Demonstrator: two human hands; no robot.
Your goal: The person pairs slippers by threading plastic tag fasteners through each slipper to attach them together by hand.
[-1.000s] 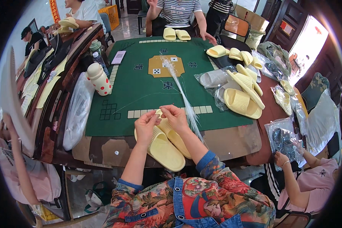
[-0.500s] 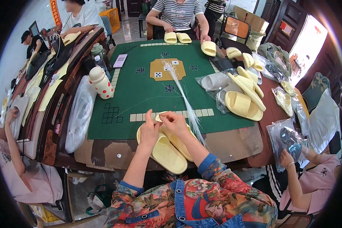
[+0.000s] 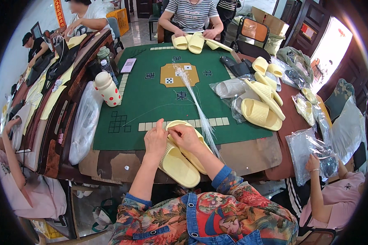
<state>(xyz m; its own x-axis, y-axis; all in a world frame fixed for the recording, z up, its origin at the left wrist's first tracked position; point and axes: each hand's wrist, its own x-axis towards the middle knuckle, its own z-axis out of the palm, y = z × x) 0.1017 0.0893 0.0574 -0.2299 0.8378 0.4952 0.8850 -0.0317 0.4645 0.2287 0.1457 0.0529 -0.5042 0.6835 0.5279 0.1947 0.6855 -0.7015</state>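
Note:
A pair of pale yellow slide slippers lies at the table's near edge, toes away from me. The left slipper (image 3: 180, 168) shows its footbed; its strap is partly behind my hands, and the right slipper (image 3: 199, 162) is partly under my right wrist. My left hand (image 3: 156, 139) is over the left slipper's front, index finger raised, thumb and other fingers bent together. Beside it, my right hand (image 3: 185, 138) is pinched above the straps, fingertips close to the left hand's. Whatever they hold is too small to make out. Beyond lies a bundle of thin white strands (image 3: 197, 102).
More yellow slippers (image 3: 261, 114) and bagged grey ones (image 3: 229, 87) pile at the right. At left stand a dotted bottle (image 3: 107, 89) and a plastic bag (image 3: 87, 124). A phone (image 3: 129, 65) lies far left. Co-workers sit opposite, left and right, one holding a clear bag (image 3: 310, 157).
My hands have shifted slightly left, my right fingertips lower. Opposite, the co-worker has brought a slipper from the right to the others. The co-worker at right has shifted the clear bag.

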